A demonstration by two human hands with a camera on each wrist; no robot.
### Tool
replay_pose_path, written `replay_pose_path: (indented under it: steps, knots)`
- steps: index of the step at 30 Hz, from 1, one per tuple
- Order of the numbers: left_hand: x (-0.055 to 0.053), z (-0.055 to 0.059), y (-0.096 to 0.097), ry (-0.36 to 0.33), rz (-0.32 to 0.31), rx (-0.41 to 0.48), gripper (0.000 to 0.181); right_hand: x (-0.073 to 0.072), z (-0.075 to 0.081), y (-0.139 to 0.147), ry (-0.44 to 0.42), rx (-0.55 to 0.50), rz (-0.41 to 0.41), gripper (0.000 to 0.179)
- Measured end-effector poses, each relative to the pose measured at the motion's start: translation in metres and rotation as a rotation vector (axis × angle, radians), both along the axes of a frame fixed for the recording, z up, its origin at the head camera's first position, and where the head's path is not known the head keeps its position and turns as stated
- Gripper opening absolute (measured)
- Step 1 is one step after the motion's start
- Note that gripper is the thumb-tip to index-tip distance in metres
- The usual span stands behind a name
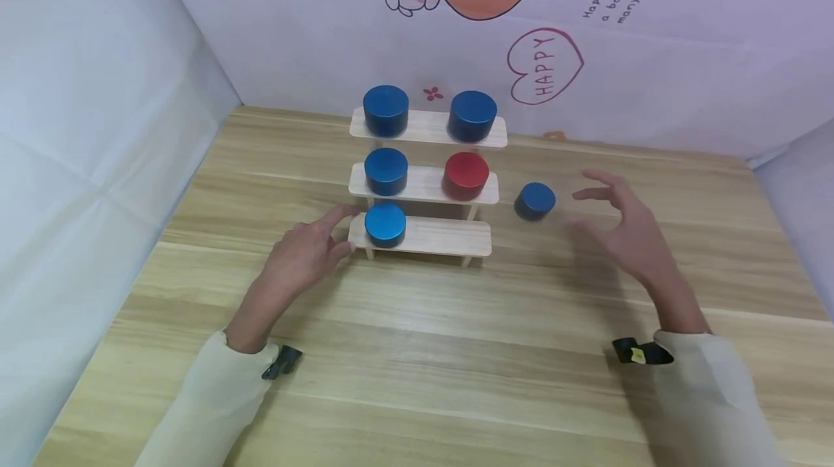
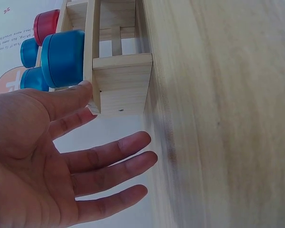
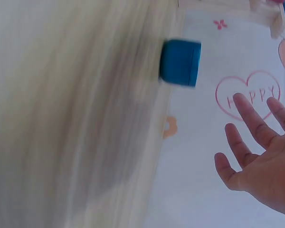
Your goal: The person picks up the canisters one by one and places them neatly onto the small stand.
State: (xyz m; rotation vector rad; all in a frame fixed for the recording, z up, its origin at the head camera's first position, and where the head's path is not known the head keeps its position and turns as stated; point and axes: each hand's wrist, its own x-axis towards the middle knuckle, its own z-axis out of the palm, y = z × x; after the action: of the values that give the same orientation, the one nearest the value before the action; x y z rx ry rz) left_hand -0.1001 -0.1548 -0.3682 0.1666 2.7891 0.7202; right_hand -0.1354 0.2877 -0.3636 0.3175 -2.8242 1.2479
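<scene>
A three-tier wooden display stand [image 1: 443, 235] bears several round tins. Blue tins sit on the left of each tier, including one on the lowest tier [image 1: 385, 225] and one on the middle tier [image 1: 386, 171]. On the middle tier's right is a red tin [image 1: 465, 176]. My left hand [image 1: 301, 255] holds the lowest tier's left end between thumb and index finger, its other fingers spread in the left wrist view. Right of the stand, a loose blue tin [image 1: 536, 200] stands on the table. My right hand [image 1: 622, 228], empty with fingers parted, hovers to its right.
Another blue tin [image 1: 472, 116] is on the top tier's right, across from a blue tin [image 1: 386, 111] on its left. Behind the wooden table [image 1: 404, 351] hangs a white printed cloth [image 1: 313, 32], and more white cloth [image 1: 85, 184] borders the left side.
</scene>
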Motion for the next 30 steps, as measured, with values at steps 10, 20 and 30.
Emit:
replay_pose_path:
  steps: [10,20,30]
  knots:
    - [0.0,0.0,0.001,0.007,0.002,-0.002,0.055,-0.011,0.001,0.02,-0.088,0.03,0.04,0.072]
    - [0.001,-0.002,0.0,0.01,0.006,0.005,0.056,-0.028,-0.009,0.029,-0.127,0.022,0.206,0.08]
    - [0.003,-0.002,-0.001,0.023,-0.002,0.044,0.056,-0.04,-0.017,0.03,-0.209,0.011,0.223,0.076]
